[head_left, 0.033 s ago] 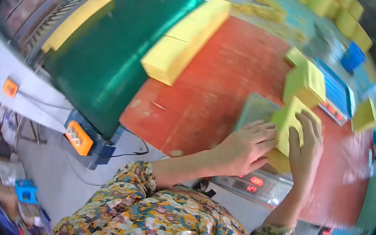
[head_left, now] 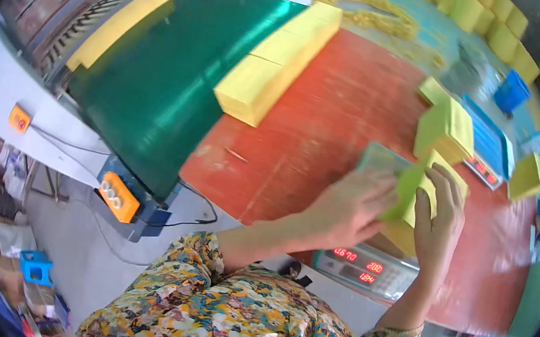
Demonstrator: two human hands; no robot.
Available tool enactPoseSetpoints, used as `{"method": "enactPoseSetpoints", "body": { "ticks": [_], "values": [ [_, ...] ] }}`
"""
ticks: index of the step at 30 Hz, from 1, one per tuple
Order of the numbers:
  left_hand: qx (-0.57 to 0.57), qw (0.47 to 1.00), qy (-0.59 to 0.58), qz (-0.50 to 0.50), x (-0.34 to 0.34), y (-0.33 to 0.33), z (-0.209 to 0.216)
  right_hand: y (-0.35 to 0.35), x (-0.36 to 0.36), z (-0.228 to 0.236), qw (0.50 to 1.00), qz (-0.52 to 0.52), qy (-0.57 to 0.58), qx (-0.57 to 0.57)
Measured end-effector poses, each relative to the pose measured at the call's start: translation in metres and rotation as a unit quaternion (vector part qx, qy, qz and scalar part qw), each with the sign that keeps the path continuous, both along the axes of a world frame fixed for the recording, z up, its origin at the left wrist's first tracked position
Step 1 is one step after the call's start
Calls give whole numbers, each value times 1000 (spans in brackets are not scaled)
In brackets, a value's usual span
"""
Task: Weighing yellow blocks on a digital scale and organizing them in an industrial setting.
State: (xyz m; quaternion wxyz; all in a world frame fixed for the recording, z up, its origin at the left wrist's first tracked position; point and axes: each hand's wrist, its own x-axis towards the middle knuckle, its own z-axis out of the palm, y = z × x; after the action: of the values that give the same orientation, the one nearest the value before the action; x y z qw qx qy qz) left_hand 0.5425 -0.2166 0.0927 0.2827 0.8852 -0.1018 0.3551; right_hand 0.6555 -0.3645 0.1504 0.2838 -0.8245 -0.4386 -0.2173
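My left hand (head_left: pixel 352 209) and my right hand (head_left: pixel 440 220) clasp a yellow stack of sheets (head_left: pixel 411 186) from both sides. The stack rests on a grey digital scale (head_left: pixel 365 269) with red lit digits at the near edge of the red table (head_left: pixel 315 127). The left palm lies on the stack's left side, and the right fingers curl over its right top edge. A second yellow stack (head_left: pixel 447 126) stands just behind, on a blue-topped scale (head_left: pixel 488 145).
A green conveyor belt (head_left: pixel 158 87) slopes in from the left and carries a row of yellow blocks (head_left: pixel 276 61) toward the table. An orange control box (head_left: pixel 119 197) hangs at its near end. More yellow blocks (head_left: pixel 526 176) and a blue bin (head_left: pixel 512 90) sit at the right.
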Motion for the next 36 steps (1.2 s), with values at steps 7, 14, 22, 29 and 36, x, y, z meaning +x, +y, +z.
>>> {"method": "enactPoseSetpoints", "body": {
  "ticks": [7, 14, 22, 29, 36],
  "values": [
    [-58, 882, 31, 468, -62, 301, -44, 175, -74, -33, 965, 239, 105, -28],
    [-524, 786, 315, 93, -75, 397, -106, 274, -80, -69, 964, 237, 119, -24],
    [-263, 805, 512, -140, -39, 302, -90, 255, -59, -104, 974, 171, 120, -89],
    [-46, 975, 183, 116, -83, 209, -62, 145, -144, -130, 956, -1, 261, -133],
    [-430, 854, 195, 220, -217, 128, -99, 109, -178, -141, 941, -53, 321, -89]
  ]
}}
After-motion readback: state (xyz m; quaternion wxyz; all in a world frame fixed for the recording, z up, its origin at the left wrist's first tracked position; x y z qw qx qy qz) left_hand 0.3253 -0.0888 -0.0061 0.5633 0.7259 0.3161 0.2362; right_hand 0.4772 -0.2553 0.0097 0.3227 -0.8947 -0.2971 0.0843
